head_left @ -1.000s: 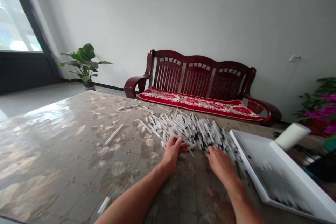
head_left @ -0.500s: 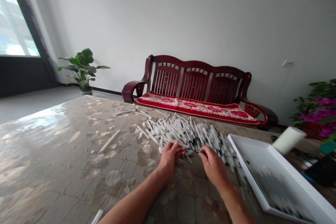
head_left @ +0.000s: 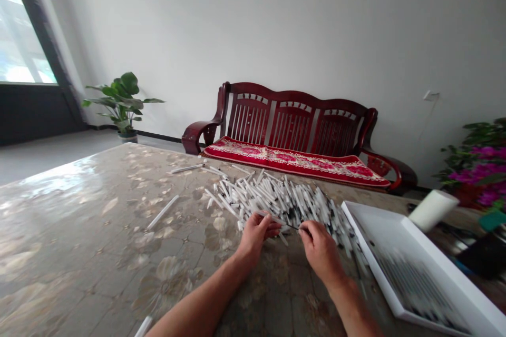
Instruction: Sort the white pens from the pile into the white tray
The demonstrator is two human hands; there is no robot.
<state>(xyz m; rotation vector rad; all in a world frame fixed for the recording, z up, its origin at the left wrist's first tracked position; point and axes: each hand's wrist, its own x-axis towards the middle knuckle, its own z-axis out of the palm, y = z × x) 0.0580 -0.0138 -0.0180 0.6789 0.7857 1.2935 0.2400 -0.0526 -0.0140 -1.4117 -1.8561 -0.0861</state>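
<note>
My left hand (head_left: 255, 233) pinches a slim white tube (head_left: 272, 217) between thumb and fingers, pointing it to the right. From that tube's right end a thin dark rod (head_left: 291, 227) runs across to my right hand (head_left: 319, 245), whose thumb and forefinger are closed on the other end. Whether the rod sits inside the tube or only meets it is too small to tell. Just beyond both hands lies a heap of similar white tubes (head_left: 253, 192), some with dark ends.
To the right stands a shallow white box (head_left: 429, 250) holding a row of thin dark-and-clear sticks. Behind it lies a white roll (head_left: 434, 209). A loose white tube (head_left: 163, 211) rests left on the patterned tabletop (head_left: 90, 253). Past the table is a red wooden bench (head_left: 292, 124).
</note>
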